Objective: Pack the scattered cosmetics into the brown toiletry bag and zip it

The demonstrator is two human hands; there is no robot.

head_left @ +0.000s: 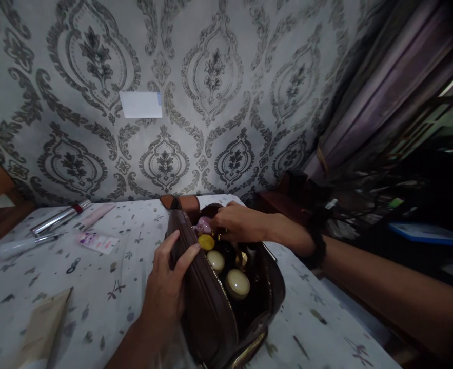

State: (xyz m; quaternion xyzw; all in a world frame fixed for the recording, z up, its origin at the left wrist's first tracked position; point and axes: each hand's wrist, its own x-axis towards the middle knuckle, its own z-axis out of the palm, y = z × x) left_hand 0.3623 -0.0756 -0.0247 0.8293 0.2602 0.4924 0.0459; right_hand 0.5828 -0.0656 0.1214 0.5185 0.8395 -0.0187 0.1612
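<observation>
A dark brown zippered bag stands unzipped on the table. My left hand grips its left side, with the thumb and fingers against the wall near the zipper. My right hand reaches into the far end of the bag, fingers bent and closed downward; whatever they hold is hidden. Beside those fingers lie a shiny pinkish-purple item and a yellow round item. Nearer me in the bag sit two round containers with cream-coloured tops, one behind the other. A gold faceted cap shows beside them.
On the patterned tablecloth at left lie a silver tube, a pink tube, a white pen-like item, a pink-and-white card and a beige tube. Wallpaper rises behind; dark clutter fills the right.
</observation>
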